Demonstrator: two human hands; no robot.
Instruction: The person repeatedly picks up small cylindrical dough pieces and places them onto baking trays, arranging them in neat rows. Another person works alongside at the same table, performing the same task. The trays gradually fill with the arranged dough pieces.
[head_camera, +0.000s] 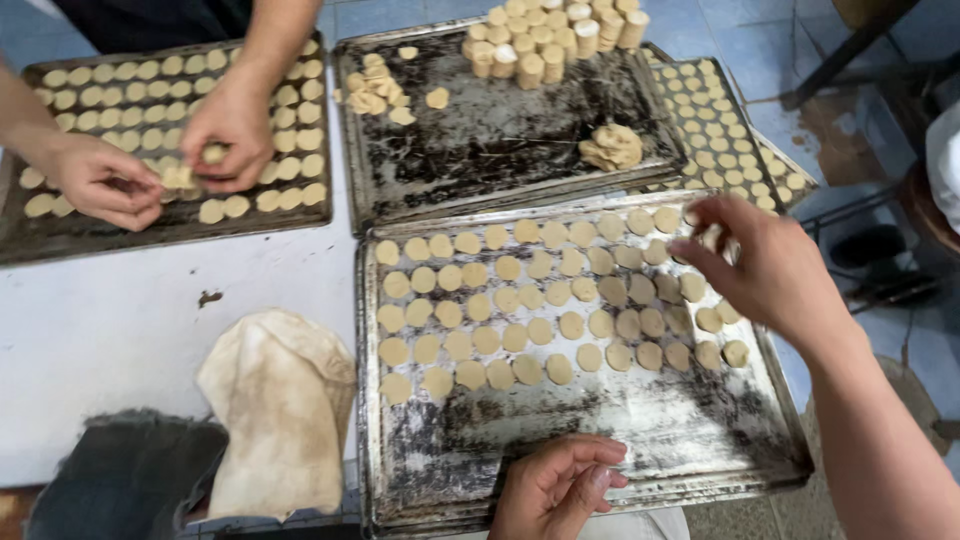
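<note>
Now – left hand (556, 488) grip loose, empty, on tray (560, 455) | right hand (768, 268) grip unclear – over dough discs (530, 300)

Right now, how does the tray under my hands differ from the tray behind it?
The near tray carries flat dough rounds in neat rows, while the far tray carries stacked dough pieces and a loose dough lump. The near tray is mostly covered; the far tray is mostly bare. Both are dark, stained metal.
</note>
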